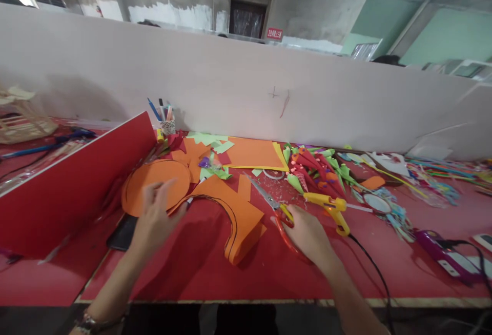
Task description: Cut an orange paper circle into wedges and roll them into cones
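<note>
My right hand [310, 233] is closed around the handles of red-handled scissors [266, 191], whose blades point up and left, just right of the cut orange sheet. My left hand [154, 222], smeared by motion, hovers with thumb and fingers apart and nothing visible in it. Behind its fingers lies an orange disc [134, 186] with a dark outline. Between the hands is a curved orange sheet [219, 189], marked with black lines along its cut inner edge. A pen [189, 201] lies partly hidden by that sheet's left end.
A yellow glue gun [326, 202] lies right of my right hand, its black cord running off the front edge. Behind are orange sheets [253, 151], paper scraps and a pile of red and green cones [313, 165]. A red upright panel [84, 181] stands left; a pen cup [167, 125] is by the partition.
</note>
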Demonstrator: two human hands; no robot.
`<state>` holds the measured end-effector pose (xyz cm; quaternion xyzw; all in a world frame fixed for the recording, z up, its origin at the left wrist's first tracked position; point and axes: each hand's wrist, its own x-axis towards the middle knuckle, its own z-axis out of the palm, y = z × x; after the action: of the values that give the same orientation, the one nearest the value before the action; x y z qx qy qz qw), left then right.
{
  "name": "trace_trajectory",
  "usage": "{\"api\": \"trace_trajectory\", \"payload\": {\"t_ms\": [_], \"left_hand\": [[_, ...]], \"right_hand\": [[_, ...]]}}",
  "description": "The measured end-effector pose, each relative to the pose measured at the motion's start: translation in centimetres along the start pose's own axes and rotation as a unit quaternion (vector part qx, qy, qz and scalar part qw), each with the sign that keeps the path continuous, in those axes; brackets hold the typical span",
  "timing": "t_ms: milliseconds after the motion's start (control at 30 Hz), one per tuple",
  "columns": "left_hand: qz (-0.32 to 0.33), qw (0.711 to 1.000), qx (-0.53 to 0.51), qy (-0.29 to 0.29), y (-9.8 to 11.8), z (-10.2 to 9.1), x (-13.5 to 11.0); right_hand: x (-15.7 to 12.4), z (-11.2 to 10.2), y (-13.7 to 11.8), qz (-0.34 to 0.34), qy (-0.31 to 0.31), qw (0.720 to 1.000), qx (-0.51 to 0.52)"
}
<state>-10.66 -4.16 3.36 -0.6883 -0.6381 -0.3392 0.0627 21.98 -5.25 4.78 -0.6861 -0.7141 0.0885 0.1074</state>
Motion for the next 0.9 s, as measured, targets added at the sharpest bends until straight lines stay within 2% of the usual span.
{"api": "trace_trajectory", "payload": {"t_ms": [100, 167, 200, 300, 367, 433, 500, 600, 733, 833, 900], "left_hand": [[0.114, 0.982, -0.02, -0.146, 1.7, 1.2, -0.3], [0.141, 0.965, -0.038, -0.219, 3.7, 1.8, -0.8], [0.132, 0.961, -0.041, -0.24, 4.9, 2.0, -1.2], [0.125, 0.956, -0.028, -0.265, 8.6, 2.6, -2.3], [0.126, 0.953, 0.007, -0.275, 10.0, 2.8, -2.7], [0.111, 0.948, 0.05, -0.294, 10.2, 2.7, -2.7], [0.086, 0.943, 0.085, -0.31, 9.4, 2.1, -2.4], [0.053, 0.949, 0.095, -0.297, 7.5, 0.7, -2.2], [0.022, 0.978, 0.048, -0.2, 5.9, -1.4, -2.4], [0.025, 0.987, -0.035, -0.153, 5.7, -2.7, -2.4], [0.03, 0.986, -0.099, -0.133, 5.8, -3.6, -2.2]], "right_hand": [[-1.6, 0.3, 0.4, 0.077, 0.0, 0.995, -0.058], [-2.2, 0.7, 0.5, 0.117, -0.004, 0.989, -0.087], [-2.3, 1.0, 0.5, 0.127, -0.004, 0.987, -0.099], [-2.4, 1.6, 0.3, 0.136, 0.003, 0.982, -0.129], [-2.4, 2.0, 0.2, 0.146, 0.01, 0.979, -0.141], [-2.4, 2.3, 0.2, 0.148, 0.017, 0.977, -0.149], [-2.4, 2.5, 0.5, 0.137, 0.028, 0.979, -0.151], [-2.4, 2.6, 1.0, 0.116, 0.051, 0.981, -0.147], [-2.6, 1.5, 0.4, 0.074, 0.116, 0.985, -0.105], [-3.0, 0.3, -1.7, -0.059, 0.126, 0.989, 0.052], [-3.3, -0.4, -3.3, -0.161, 0.061, 0.973, 0.153]]}}
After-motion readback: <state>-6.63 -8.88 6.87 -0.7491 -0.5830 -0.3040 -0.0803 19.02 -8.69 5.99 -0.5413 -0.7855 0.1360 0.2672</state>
